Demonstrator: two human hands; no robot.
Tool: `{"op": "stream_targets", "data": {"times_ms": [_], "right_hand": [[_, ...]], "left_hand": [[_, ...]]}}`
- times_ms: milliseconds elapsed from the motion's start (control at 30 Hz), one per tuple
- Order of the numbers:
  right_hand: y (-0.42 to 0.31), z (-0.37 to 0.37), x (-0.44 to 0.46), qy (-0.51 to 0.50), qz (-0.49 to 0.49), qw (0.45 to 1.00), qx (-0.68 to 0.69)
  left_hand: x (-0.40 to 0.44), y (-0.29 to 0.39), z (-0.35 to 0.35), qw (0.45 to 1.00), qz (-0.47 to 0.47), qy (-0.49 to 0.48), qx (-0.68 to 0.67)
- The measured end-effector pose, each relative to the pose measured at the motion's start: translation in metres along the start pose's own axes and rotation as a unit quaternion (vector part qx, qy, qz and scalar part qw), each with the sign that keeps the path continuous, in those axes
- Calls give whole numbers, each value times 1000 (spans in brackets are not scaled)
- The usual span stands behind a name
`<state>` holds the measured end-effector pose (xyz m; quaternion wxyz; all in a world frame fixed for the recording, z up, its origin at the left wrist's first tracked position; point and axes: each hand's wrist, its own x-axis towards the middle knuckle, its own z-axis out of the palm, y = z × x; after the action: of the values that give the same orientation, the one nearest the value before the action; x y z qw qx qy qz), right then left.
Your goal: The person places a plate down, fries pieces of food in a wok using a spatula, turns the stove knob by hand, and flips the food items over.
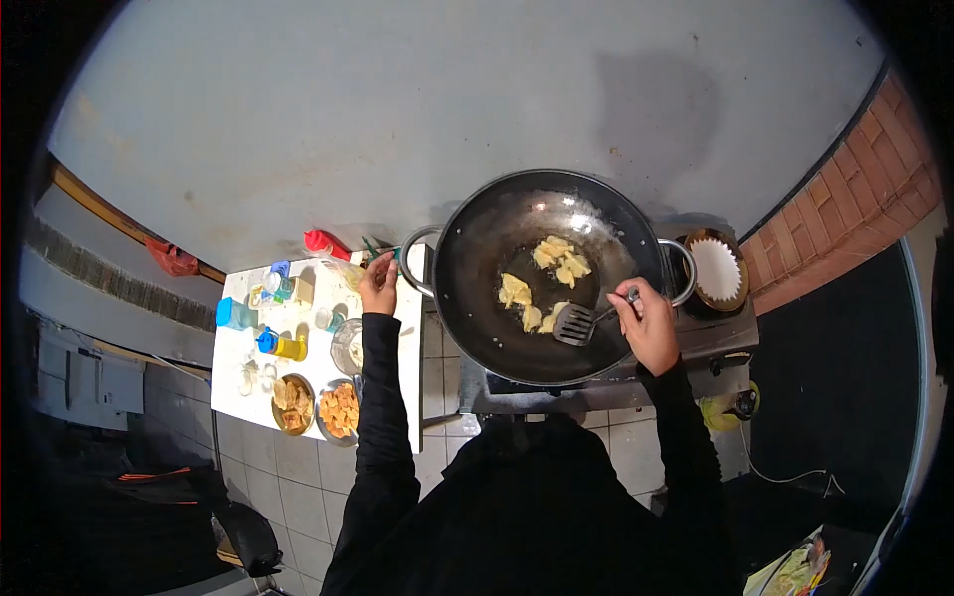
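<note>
A large dark wok (pixel 477 338) with two loop handles sits on the stove. Several pale yellow pieces of food (pixel 515 290) lie in it. My right hand (pixel 648 323), above the wok's right side, is closed on the handle of a slotted spatula (pixel 573 325), whose head is down in the wok beside the lowest pieces. Just left of the wok's left handle is my left hand (pixel 379 284), fingers pointing up; whether it touches anything is too small to tell.
The white table (pixel 238 382) at left bears bottles, jars, a glass bowl (pixel 348 346) and two dishes of food (pixel 339 409). Right of the wok stands a round pot with a white scalloped liner (pixel 717 270). A grey wall rises behind; a gas cylinder (pixel 723 409) is below right.
</note>
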<state>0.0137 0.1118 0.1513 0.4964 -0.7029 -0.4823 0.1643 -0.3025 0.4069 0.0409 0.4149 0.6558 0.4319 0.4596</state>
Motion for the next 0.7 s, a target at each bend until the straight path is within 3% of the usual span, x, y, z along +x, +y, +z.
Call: {"op": "stream_targets", "data": {"times_ms": [433, 500, 700], "right_hand": [[11, -9, 1, 58, 1, 998, -15], [10, -13, 0, 70, 44, 996, 35], [9, -7, -5, 76, 41, 993, 78]], "left_hand": [[2, 4, 1, 1000, -14, -5, 21], [3, 0, 0, 999, -22, -11, 34], [5, -17, -1, 999, 9, -11, 41]]}}
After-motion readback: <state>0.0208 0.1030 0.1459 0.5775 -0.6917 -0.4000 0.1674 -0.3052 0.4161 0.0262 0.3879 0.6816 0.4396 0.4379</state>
